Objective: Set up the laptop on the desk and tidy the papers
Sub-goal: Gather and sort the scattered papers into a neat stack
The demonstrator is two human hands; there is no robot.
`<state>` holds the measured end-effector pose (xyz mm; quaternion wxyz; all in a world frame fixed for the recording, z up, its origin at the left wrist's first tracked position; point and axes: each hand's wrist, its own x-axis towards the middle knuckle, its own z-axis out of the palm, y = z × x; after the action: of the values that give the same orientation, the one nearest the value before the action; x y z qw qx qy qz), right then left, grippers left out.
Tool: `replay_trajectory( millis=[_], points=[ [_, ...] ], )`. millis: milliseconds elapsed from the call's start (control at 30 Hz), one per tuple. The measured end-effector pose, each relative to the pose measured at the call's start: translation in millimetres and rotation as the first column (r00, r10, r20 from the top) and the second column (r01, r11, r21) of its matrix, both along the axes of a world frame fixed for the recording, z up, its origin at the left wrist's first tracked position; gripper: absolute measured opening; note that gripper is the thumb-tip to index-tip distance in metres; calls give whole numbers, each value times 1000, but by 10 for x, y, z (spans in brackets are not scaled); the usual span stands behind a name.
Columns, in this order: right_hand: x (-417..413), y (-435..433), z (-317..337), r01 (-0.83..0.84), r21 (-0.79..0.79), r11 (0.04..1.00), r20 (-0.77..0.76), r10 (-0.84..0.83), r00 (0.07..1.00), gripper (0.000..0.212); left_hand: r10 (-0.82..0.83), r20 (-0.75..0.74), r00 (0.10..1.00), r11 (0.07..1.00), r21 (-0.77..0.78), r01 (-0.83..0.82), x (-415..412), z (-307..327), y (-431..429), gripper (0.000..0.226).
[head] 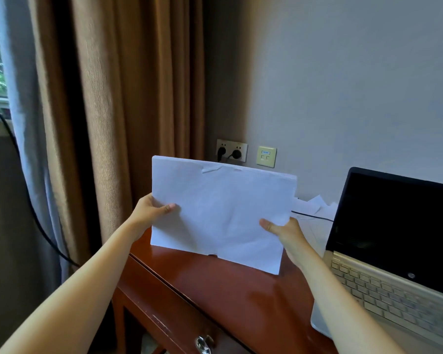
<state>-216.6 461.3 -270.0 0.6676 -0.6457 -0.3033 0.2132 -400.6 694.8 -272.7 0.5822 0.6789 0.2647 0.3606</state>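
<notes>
One white paper stack (pixel 223 213), upright, creased, left hand (pixel 151 209) and right hand (pixel 288 232) grip pinching its sides

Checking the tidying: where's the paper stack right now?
Centre of the head view: the paper stack is held upright over the desk by the left hand and right hand, just left of the open laptop.

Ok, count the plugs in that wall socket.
2: a left plug and a right plug, side by side in the socket plate. The held papers cover its lower edge; more may be hidden.
</notes>
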Motion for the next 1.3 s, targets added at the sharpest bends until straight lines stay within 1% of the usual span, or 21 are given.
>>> replay_trajectory(
  millis=[67,133,200,233,300,367,400,467,600,667,767,867,967,1033,1100,1133,1167,1200,1267,1300],
  points=[
    [-36,30,71,56,-5,998,10,-56,998,14,93,-36,995,995,39,-91,54,51,-3,37],
    [-86,57,125,106,-12,994,-14,-106,994,12,178,-73,981,983,66,-173,113,129,10,48],
    [-129,84,99,149,-27,989,-90,-151,985,15,244,-132,961,967,104,-232,164,185,15,62],
    [-153,101,55,161,-32,986,-148,-164,975,19,267,-192,944,959,151,-240,188,195,8,69],
    [-200,141,-79,180,-60,982,-261,-190,946,29,309,-363,879,934,289,-209,225,178,-34,77],
    [-297,169,-212,184,-87,979,-367,-203,908,32,390,-516,762,884,442,-153,242,122,-124,78],
    [-349,183,-275,177,-98,979,-408,-201,891,33,414,-557,720,864,489,-119,250,86,-174,77],
    [-440,220,-385,161,-133,978,-452,-204,869,33,391,-606,693,860,509,-40,274,15,-283,73],
    [-553,256,-474,149,-204,968,-437,-226,871,31,298,-644,704,871,486,77,362,-130,-429,61],
    [-595,271,-490,154,-200,968,-454,-231,861,32,262,-658,706,872,474,118,405,-185,-481,59],
    [-663,306,-519,133,-168,977,-482,-199,853,30,234,-700,675,858,476,196,461,-247,-577,57],
    [-714,291,-501,28,-191,981,-441,-111,891,25,226,-737,636,842,476,252,508,-320,-675,56],
    [-690,242,-450,-105,-261,960,-361,3,932,20,244,-772,588,829,480,287,517,-418,-726,55],
    [-646,223,-441,-143,-301,943,-323,40,945,18,266,-781,565,808,500,311,503,-483,-748,54],
    [-613,208,-430,-159,-342,926,-300,53,953,19,297,-767,569,775,542,326,481,-535,-783,52],
    [-593,202,-420,-165,-387,907,-276,57,959,20,317,-758,570,753,567,334,472,-557,-799,50],
    [-573,194,-399,-171,-466,868,-231,67,971,21,337,-754,564,731,587,348,466,-572,-817,49],
    [-553,178,-365,-172,-573,801,-168,91,982,23,355,-757,548,711,599,367,461,-582,-830,49],
    [-474,144,-283,-154,-777,610,-51,182,982,25,388,-783,486,683,598,420,475,-569,-836,49],
    [-413,126,-246,-127,-850,512,-7,230,973,31,398,-801,447,675,585,450,494,-544,-833,49]
  ],
)
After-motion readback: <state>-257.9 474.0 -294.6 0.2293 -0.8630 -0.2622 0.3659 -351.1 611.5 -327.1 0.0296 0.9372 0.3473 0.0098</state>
